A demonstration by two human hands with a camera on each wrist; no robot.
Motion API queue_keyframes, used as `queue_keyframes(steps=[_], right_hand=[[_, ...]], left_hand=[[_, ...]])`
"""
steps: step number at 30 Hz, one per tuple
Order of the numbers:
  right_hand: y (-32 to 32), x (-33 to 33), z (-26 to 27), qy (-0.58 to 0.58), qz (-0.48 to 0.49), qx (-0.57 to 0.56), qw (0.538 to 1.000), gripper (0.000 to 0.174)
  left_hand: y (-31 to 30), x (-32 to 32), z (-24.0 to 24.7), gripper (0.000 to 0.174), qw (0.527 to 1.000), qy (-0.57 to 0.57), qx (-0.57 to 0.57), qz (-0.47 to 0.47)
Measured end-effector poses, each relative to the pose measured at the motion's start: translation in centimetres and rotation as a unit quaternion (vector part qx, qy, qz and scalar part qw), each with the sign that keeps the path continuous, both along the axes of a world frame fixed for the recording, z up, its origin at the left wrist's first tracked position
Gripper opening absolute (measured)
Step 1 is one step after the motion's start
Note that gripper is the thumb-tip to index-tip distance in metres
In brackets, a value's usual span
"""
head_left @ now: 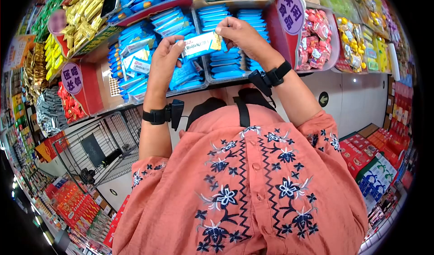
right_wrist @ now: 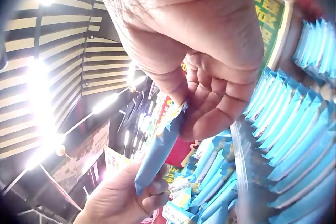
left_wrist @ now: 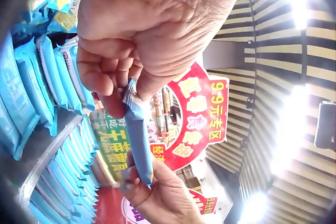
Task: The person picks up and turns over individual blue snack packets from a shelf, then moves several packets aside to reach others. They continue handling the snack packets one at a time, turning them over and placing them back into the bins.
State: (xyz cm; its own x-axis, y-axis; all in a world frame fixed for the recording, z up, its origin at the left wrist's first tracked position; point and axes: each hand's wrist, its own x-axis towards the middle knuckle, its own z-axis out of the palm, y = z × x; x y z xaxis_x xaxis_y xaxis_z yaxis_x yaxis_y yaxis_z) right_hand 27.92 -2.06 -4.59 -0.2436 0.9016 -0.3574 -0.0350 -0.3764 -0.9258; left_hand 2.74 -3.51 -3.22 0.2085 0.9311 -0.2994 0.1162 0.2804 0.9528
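A blue and white snack packet (head_left: pixel 199 46) is held up in front of the shelf, its printed white face turned to the head camera. My left hand (head_left: pixel 166 59) pinches one crimped end between thumb and fingers. At the opposite end, the thumb and fingers of my right hand (head_left: pixel 244 37) grip the packet's yellow-marked corner. The left wrist view shows the packet (left_wrist: pixel 139 140) edge-on, stretched between both hands. From the right wrist, the same packet (right_wrist: pixel 157 153) slants down toward the left hand (right_wrist: pixel 121 195).
Clear bins of similar blue packets (head_left: pixel 226 65) lie just beneath and behind the hands. Pink wrapped sweets (head_left: pixel 314 40) fill a bin at right, gold packets (head_left: pixel 86 15) one at left. A wire shopping cart (head_left: pixel 101 144) stands to the lower left.
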Motion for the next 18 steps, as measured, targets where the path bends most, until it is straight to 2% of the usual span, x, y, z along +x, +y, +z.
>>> queue_keyframes(steps=[8, 11, 14, 18], right_hand=[[-0.9, 3.0, -0.6, -0.014, -0.044, 0.020, 0.999, 0.020], [-0.9, 4.4, -1.1, -0.027, -0.065, 0.029, 0.997, 0.020], [-0.8, 5.9, -1.9, -0.049, -0.085, 0.054, 0.994, 0.019], [-0.3, 7.7, -4.3, -0.099, -0.164, 0.106, 0.976, 0.018]], left_hand=[[1.8, 2.9, -1.1, 0.034, 0.999, 0.016, 0.004, -0.051], [3.2, 4.1, -1.5, 0.034, 0.995, 0.037, -0.002, -0.097], [4.3, 6.2, -0.9, 0.033, 0.985, 0.098, 0.033, -0.140], [6.6, 8.9, -2.2, 0.036, 0.954, 0.177, 0.085, -0.225]])
